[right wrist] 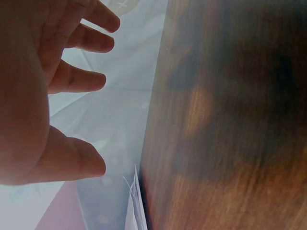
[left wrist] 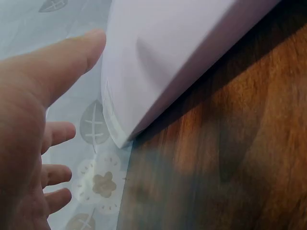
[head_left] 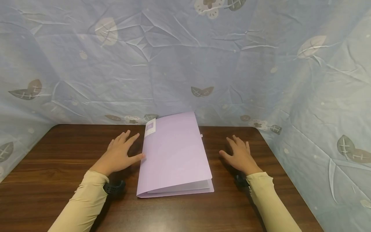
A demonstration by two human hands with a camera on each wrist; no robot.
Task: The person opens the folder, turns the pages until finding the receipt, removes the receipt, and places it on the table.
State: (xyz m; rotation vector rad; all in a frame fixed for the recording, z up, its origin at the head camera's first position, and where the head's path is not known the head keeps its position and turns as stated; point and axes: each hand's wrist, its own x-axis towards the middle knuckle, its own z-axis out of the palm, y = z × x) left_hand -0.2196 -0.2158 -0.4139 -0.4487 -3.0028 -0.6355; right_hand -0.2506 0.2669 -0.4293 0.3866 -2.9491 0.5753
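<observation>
A light purple folder (head_left: pixel 174 151) lies closed on the brown wooden table, its front cover lifted a little at the near right corner so pale sheets show inside. A white label (head_left: pixel 150 127) marks its upper left edge. My left hand (head_left: pixel 117 156) hovers beside the folder's left edge, fingers spread, its thumb tip close to the cover; whether it touches cannot be told. To the right of the folder, my right hand (head_left: pixel 239 154) is held above the table with fingers apart and holds nothing. In the right wrist view the folder's edge (right wrist: pixel 136 206) shows below the thumb.
The dark wooden table (head_left: pixel 58 161) ends at a pale blue cloth (head_left: pixel 174 64) with leaf and flower prints, which hangs behind and along the sides. Each wrist wears a dark band, such as the left one (head_left: pixel 114 188).
</observation>
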